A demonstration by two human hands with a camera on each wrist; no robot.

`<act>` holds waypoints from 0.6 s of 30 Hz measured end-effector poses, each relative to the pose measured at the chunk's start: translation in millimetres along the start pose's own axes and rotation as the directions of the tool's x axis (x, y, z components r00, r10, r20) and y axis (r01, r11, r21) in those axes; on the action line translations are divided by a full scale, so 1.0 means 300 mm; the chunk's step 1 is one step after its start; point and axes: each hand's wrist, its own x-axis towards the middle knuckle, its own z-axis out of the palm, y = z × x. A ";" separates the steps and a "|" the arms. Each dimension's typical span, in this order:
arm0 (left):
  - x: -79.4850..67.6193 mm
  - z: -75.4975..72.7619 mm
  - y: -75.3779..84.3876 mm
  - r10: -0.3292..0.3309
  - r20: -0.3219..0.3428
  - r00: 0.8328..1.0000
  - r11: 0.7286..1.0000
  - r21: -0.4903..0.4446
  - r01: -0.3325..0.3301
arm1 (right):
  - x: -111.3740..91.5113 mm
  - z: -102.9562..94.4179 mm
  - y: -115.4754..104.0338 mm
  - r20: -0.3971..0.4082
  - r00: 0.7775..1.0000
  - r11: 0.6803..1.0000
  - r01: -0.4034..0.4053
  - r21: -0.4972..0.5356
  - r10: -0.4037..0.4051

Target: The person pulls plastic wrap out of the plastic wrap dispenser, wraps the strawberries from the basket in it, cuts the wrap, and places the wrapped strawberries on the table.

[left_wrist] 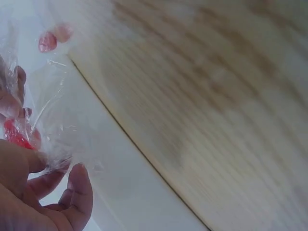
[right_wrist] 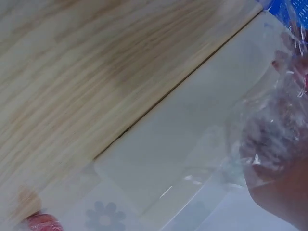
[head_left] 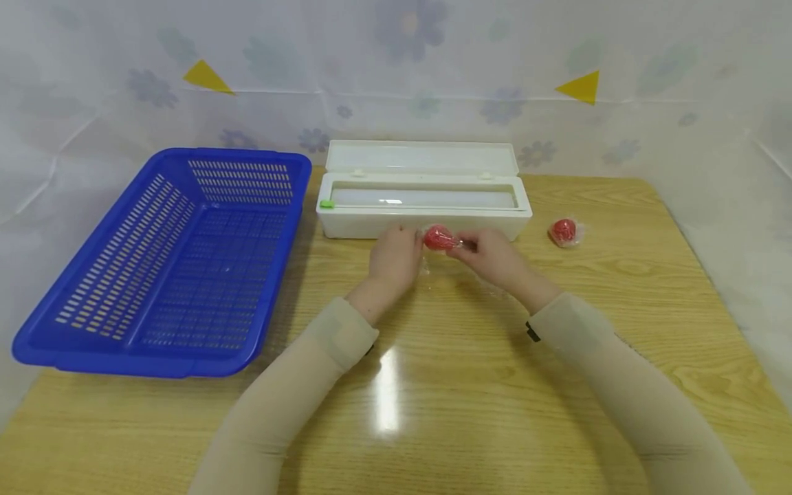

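A small, round red object (head_left: 440, 237), loosely wrapped in clear plastic film, is held up between my hands in front of the white film dispenser (head_left: 427, 223). My left hand (head_left: 394, 258) pinches the film (left_wrist: 55, 159) on the left of it. On the other side, my right hand (head_left: 493, 258) grips the gathered film, which trails over the hand in the right wrist view. A second red object (head_left: 564, 231), wrapped in film too, lies on the table to the right of the dispenser. My hands partly cover the dispenser's front.
The dispenser's lid (head_left: 423, 157) is raised, showing a film roll (head_left: 427, 197) and a green slider (head_left: 326, 204). A blue slotted basket (head_left: 272, 275) stands left on the wooden table (head_left: 470, 412). A flowered sheet (head_left: 408, 75) hangs behind.
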 end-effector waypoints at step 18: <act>0.043 0.005 0.001 -0.170 0.218 0.961 0.138 -0.960 0.242 | -0.031 0.087 -0.073 -0.235 0.968 0.941 0.009 -0.340 -0.094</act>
